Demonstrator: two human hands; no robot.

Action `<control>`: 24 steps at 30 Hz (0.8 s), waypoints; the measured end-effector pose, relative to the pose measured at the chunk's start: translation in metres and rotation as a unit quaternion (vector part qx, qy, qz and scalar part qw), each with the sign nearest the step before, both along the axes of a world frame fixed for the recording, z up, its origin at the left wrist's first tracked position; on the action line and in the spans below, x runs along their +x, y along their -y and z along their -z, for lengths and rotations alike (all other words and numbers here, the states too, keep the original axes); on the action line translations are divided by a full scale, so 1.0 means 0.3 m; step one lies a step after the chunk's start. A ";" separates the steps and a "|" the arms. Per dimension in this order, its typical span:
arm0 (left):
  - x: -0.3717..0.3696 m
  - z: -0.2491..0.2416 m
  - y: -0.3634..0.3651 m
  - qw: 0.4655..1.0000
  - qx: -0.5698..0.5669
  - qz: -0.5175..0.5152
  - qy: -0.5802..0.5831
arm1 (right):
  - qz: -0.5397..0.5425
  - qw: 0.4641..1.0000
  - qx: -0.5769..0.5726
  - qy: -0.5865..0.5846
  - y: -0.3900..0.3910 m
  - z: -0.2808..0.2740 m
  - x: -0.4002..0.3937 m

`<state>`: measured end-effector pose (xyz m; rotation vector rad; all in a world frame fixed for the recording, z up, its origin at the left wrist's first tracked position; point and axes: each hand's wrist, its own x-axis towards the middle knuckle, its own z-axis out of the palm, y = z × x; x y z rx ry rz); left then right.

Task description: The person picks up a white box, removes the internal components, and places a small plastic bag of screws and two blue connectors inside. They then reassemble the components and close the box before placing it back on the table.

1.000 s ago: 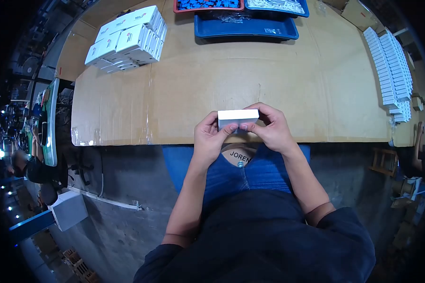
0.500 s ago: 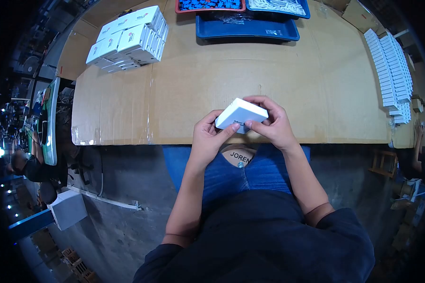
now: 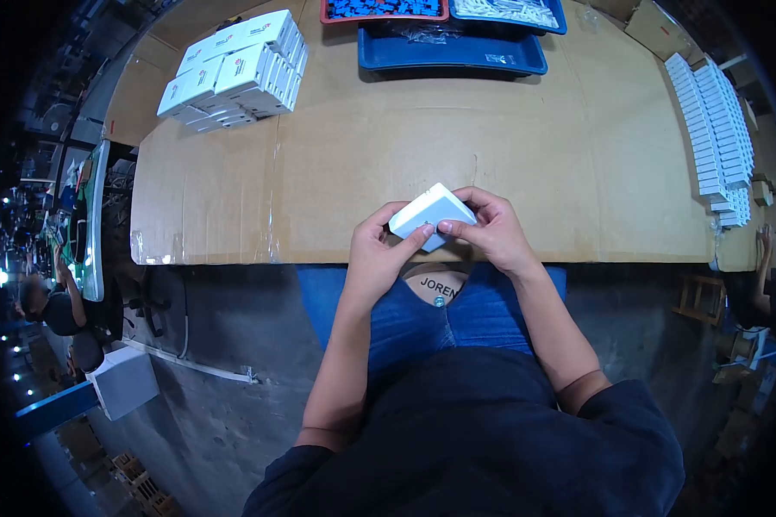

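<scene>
A small white box (image 3: 434, 210) is held tilted above the near edge of the cardboard-covered table. My left hand (image 3: 379, 247) grips its left side, thumb on the face toward me. On the right side, my right hand (image 3: 494, 231) holds it with the thumb pressed on the same face and the fingers behind. Small dark print shows partly near the thumbs. The fingers behind the box are mostly hidden.
Stacked white boxes (image 3: 246, 69) stand at the back left of the table (image 3: 345, 172). Behind are a red tray (image 3: 384, 19) of blue parts, a tray of white parts (image 3: 509, 12) and a blue tray (image 3: 453, 57). White rows (image 3: 707, 129) stand right. People (image 3: 65, 302) appear at both sides.
The white box has turned slightly and shifted a little left and toward me. My right hand has moved left with it, its thumb now nearer my left thumb.
</scene>
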<state>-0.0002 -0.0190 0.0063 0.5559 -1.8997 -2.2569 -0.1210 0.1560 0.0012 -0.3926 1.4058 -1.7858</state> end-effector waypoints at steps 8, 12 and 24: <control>0.002 -0.069 -0.010 0.929 -0.287 -0.084 -0.216 | 0.137 0.852 -0.059 -0.502 0.025 -0.043 0.006; 0.003 -0.054 -0.005 0.894 -0.347 -0.078 -0.273 | 0.153 0.836 -0.071 -0.522 0.015 -0.030 0.012; -0.036 -0.099 -0.071 0.962 -0.068 -0.179 -0.194 | 0.097 0.981 -0.004 -0.169 0.011 -0.013 0.051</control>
